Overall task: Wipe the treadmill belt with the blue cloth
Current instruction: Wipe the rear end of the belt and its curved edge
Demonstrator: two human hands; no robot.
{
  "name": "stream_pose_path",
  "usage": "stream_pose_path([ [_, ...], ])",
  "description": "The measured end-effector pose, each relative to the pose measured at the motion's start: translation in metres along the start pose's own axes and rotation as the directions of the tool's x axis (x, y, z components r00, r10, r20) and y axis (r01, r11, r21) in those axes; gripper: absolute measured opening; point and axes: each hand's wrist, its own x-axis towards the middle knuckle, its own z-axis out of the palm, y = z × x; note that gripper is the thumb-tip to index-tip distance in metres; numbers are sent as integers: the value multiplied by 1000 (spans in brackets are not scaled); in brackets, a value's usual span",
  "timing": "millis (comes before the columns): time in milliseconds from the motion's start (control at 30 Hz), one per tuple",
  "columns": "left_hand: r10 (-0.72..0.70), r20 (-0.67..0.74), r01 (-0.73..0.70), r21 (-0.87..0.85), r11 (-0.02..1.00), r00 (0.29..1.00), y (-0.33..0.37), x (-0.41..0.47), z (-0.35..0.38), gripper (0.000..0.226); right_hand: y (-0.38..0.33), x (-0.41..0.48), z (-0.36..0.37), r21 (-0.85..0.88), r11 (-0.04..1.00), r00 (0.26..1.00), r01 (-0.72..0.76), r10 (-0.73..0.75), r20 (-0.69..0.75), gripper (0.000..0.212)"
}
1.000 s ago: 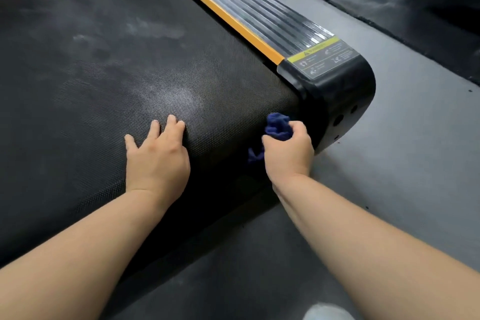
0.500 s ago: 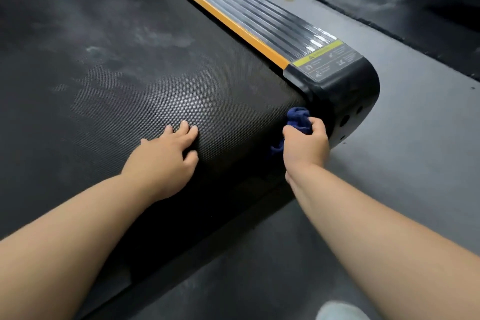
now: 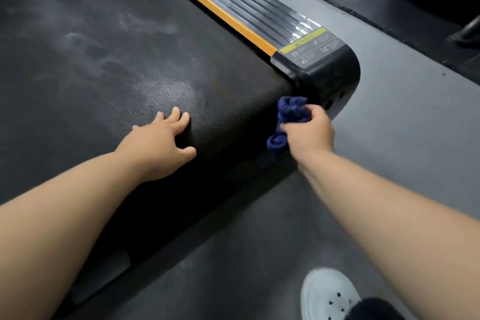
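Right hand (image 3: pixel 309 132) clutches the cloth (image 3: pixel 291 114) against the belt's (image 3: pixel 130 60) rolled end, centre right. Left hand (image 3: pixel 158 141) lies flat, fingers relaxed. Next, probably a firm leftward sweep.

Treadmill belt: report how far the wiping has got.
Done: no stretch looks plainly clean. In hand: the right hand grips the bunched blue cloth at the rear edge of the treadmill belt, beside the black end cap; the left hand rests flat on the belt. Left: the pale smudges across the top surface.
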Motion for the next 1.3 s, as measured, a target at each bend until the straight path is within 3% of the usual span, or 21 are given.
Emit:
stream_pose_path([
  [100,29,25,-30,11,1000,999,-3,1,-1,76,-5,19,-27,-155,988,1000,-13,15,13,28],
  [167,52,-6,-52,17,999,999,-4,0,5,76,-2,27,-22,-168,986,1000,18,-14,23,24],
  [233,52,-40,-52,16,999,998,-5,1,10,75,4,27,-1,-123,992,1000,30,-30,2,25],
  [367,35,-56,-35,4,999,998,-6,1,13,74,22,-3,48,142,990,992,-20,37,-121,32],
  [467,20,-72,-21,-2,1000,997,-4,1,13,73,34,-40,63,258,966,1000,-28,24,19,40],
  [567,-8,-43,7,-25,1000,999,-2,-2,12,73,40,-55,66,266,964,994,18,-45,97,35],
  [667,6,-33,-7,-19,1000,999,1,1,9,73,38,-25,52,246,965,993,-86,104,-61,33],
  [733,8,-38,-9,-10,1000,999,0,-1,9,73,34,2,43,366,899,954,-243,290,-79,40],
  [833,26,-45,-27,-18,999,999,-3,-1,12,74,22,20,48,467,780,896,-417,438,69,62],
  [967,61,-83,-58,44,997,995,-7,4,18,72,22,-13,79,500,734,882,-460,441,165,42],
  [1067,63,-101,-59,39,997,993,-7,5,17,72,33,-45,89,638,616,884,-461,380,272,55],
  [1133,69,-103,-65,34,997,992,-7,7,18,73,37,-54,80,636,646,906,-422,290,308,61],
  [1200,77,-125,-73,35,997,989,-9,5,20,71,40,-60,76,559,733,912,-388,217,350,52],
  [1300,97,-149,-93,29,995,984,-9,-2,24,68,41,-61,80,449,859,968,-247,195,160,51],
])
